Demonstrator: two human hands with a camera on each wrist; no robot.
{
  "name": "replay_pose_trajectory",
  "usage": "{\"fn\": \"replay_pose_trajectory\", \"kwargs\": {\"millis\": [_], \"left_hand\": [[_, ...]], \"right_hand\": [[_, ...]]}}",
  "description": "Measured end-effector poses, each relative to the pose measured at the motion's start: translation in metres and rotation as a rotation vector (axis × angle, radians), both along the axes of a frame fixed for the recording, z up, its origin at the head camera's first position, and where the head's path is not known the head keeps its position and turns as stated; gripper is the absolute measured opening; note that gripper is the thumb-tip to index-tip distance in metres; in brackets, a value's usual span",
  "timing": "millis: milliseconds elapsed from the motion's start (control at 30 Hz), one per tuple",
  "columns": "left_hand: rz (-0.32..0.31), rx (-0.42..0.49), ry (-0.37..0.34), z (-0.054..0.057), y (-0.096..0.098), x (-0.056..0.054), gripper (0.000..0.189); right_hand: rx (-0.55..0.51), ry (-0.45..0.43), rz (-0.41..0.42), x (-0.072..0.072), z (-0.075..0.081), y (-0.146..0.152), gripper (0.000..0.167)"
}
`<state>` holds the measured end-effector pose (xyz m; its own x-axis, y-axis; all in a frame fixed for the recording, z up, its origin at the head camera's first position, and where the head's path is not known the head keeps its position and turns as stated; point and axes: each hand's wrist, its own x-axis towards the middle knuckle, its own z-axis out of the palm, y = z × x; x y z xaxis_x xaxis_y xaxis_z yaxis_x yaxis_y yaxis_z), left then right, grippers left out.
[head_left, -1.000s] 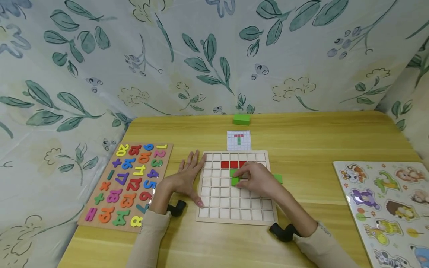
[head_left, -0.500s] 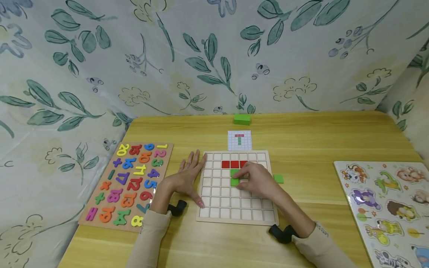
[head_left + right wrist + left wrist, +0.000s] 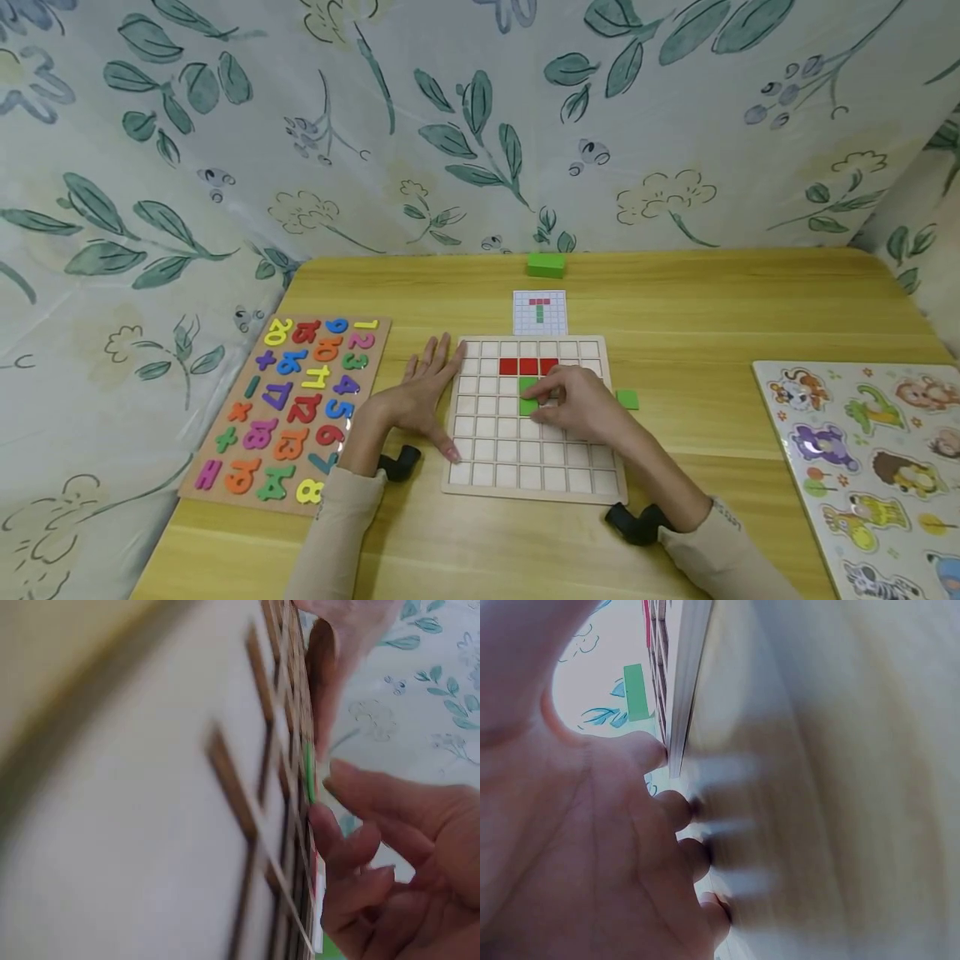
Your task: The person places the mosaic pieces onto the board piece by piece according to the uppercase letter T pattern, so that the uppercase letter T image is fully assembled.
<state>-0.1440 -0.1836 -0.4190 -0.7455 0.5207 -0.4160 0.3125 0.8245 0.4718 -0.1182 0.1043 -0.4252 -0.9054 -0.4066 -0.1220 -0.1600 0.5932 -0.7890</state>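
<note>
My left hand [image 3: 418, 402] rests with fingers spread at the left edge of a wooden grid board [image 3: 525, 497]; its fingertips touch the table, thumb at the board's rim. Three red tiles [image 3: 528, 367] fill a row near the board's top. Below the middle one lies a green tile [image 3: 527, 386], with a second green tile [image 3: 528, 407] under it. My right hand [image 3: 581, 404] reaches over the board, its thumb and index finger curled at that lower tile and pinching it. In the right wrist view, green [image 3: 309, 772] shows low in the grid close to the fingertips.
A loose green tile [image 3: 627, 400] lies right of the board. Behind it stand a pattern card [image 3: 540, 329] with a red and green T and a green block [image 3: 546, 265]. A number puzzle [image 3: 377, 354] lies left, an animal puzzle [image 3: 847, 367] right.
The lower green tile has gone from slightly askew to square in its cell under the right fingers. The left hand has stayed put; the head view has shifted slightly.
</note>
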Motion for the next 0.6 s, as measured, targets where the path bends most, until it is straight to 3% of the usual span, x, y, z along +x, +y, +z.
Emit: {"fn": "replay_pose_trajectory", "kwargs": {"millis": [133,333,433,600], "left_hand": [[0.002,-0.003,0.001,0.0,0.0,0.0,0.159],[0.003,-0.002,-0.001,0.0,0.0,0.0,0.159],[0.005,-0.002,-0.002,0.0,0.0,0.0,0.159],[0.006,0.001,-0.004,0.001,0.001,0.0,0.158]], "right_hand": [[-0.017,-0.009,0.057,-0.005,0.01,0.018,0.023],[0.036,0.023,-0.049,-0.013,0.021,0.074,0.03],[0.039,0.023,-0.054,-0.017,0.018,0.101,0.038],[-0.014,-0.061,0.012,-0.021,0.006,0.13,0.049]]}}
